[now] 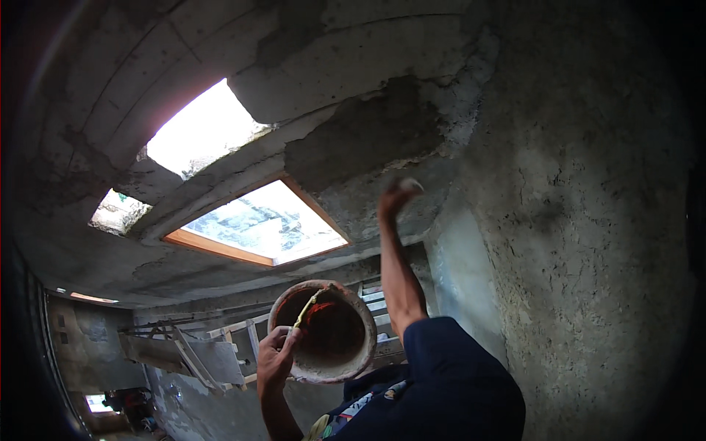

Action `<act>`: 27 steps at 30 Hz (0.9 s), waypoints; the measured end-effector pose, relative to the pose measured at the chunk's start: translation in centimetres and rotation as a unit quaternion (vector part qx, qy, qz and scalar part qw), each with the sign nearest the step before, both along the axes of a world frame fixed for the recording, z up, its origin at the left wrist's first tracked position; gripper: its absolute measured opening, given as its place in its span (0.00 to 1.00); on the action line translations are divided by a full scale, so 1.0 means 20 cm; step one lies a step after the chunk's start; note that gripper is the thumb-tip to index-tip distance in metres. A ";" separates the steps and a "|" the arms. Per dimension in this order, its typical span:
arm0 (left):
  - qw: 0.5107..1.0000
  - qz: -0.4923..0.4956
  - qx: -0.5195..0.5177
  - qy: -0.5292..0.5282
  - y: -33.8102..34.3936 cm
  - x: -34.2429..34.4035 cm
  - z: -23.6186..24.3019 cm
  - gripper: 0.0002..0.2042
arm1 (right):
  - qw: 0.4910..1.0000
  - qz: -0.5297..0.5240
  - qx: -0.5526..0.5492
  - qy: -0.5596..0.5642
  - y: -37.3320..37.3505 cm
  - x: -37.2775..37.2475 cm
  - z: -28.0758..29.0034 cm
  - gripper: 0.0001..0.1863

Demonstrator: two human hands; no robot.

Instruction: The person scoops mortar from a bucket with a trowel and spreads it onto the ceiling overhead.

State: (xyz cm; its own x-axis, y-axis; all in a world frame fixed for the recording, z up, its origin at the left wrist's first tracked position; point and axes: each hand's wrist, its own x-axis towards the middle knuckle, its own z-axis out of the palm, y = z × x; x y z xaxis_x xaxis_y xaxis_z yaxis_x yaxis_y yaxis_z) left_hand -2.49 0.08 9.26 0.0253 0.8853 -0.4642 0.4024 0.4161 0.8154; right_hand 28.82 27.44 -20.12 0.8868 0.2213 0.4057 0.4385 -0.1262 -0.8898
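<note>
My left hand (275, 356) is closed at the near-left side of a round bucket (353, 371). The bucket is reddish-brown inside, with a grey, crusted rim, and its opening faces me. A thin yellowish strip (305, 309), perhaps its handle, runs from my fingers across the opening to the far rim. Further out, my right hand (397, 200) is raised with the arm stretched towards the rough grey wall (434, 180). Its fingers are curled round a small pale thing (413, 184), blurred and too small to name. Just beyond lies a darker, damp-looking patch (368, 140) on the wall.
Left of my raised arm is a wood-framed window (220, 248), with two rough openings (209, 132) beyond it. A rough plastered wall (573, 220) rises on the right. Wooden boards and poles (195, 353) stand at the lower left, with a dark cluster of things (132, 404) farther off.
</note>
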 end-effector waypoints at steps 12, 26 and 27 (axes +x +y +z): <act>0.999 0.022 -0.028 0.022 0.01 0.02 -0.02 0.15 | 0.913 0.259 0.014 0.316 -0.49 -0.05 -0.35 0.29; 0.999 -0.021 -0.046 -0.006 0.06 0.10 -0.06 0.15 | 0.834 0.225 0.146 0.483 -0.33 0.19 -0.10 0.25; 0.998 -0.018 -0.054 -0.002 0.06 0.10 -0.07 0.15 | 0.791 0.244 0.174 0.533 -0.24 0.18 -0.01 0.25</act>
State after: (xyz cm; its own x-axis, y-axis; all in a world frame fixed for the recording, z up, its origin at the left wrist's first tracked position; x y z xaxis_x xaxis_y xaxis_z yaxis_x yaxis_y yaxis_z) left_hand -0.41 1.37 7.87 0.0594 0.8285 -0.5568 0.4155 0.4867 0.7684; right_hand 32.49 22.62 -20.30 0.6096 0.6826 -0.4030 -0.6636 0.1614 -0.7304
